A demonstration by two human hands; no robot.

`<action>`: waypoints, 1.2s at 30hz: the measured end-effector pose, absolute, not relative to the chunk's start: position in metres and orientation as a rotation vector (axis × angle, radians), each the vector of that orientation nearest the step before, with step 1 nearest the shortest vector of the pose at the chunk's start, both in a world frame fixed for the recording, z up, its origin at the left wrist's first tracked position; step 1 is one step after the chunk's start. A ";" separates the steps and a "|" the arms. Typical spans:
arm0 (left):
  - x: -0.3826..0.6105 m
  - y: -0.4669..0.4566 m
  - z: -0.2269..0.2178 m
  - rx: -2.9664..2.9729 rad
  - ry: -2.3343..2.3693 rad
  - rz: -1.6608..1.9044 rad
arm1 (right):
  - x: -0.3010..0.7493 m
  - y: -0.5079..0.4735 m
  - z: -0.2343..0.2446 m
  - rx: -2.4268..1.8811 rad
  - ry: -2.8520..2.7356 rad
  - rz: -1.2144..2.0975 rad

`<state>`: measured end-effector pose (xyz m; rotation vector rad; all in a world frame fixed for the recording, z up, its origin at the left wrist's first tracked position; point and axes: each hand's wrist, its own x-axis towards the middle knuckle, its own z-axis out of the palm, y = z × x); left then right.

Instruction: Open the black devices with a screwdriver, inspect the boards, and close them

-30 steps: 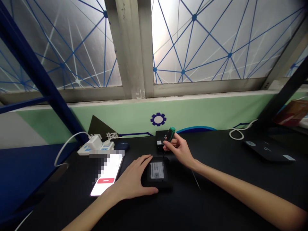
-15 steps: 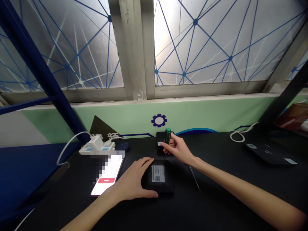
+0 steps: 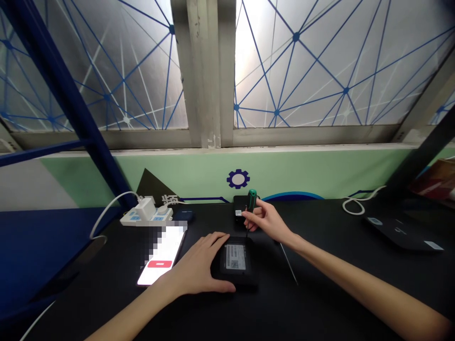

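Observation:
A flat black electronic device (image 3: 232, 278) lies on the black table with a white printed label (image 3: 235, 257) facing up. My left hand (image 3: 197, 267) grips it from the left, fingers on the far edge and thumb along the near edge. In my right hand (image 3: 268, 220), a screwdriver (image 3: 252, 199) with a green and black handle is pinched upright. Its thin shaft points down to the device's far right corner. Whether the tip sits in a screw is too small to tell.
A lit phone (image 3: 159, 264) lies left of the device, before a white power strip (image 3: 131, 219) with plugs. Behind the screwdriver stands a black box (image 3: 239, 203). A thin metal rod (image 3: 289, 265) lies right of the device. Another black device (image 3: 401, 234) rests farther right.
The whole view has shifted slightly, so things appear a little farther right. Both hands keep the same hold, and the screwdriver stays upright at the device's far corner.

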<state>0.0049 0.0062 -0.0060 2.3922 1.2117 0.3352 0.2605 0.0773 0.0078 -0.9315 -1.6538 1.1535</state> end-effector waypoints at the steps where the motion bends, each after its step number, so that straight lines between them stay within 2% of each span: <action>1: 0.005 0.006 -0.007 2.396 1.210 0.338 | 0.260 0.077 0.007 -0.925 -1.647 1.161; 13: 0.007 0.006 -0.007 2.398 1.217 0.345 | 0.259 0.084 0.005 -0.974 -1.570 1.304; 20: 0.006 0.003 -0.011 2.477 1.143 0.468 | 0.261 0.084 0.011 -1.024 -1.511 1.375; 36: 0.007 0.002 -0.007 2.462 1.189 0.367 | 0.255 0.067 0.000 -0.931 -1.703 1.169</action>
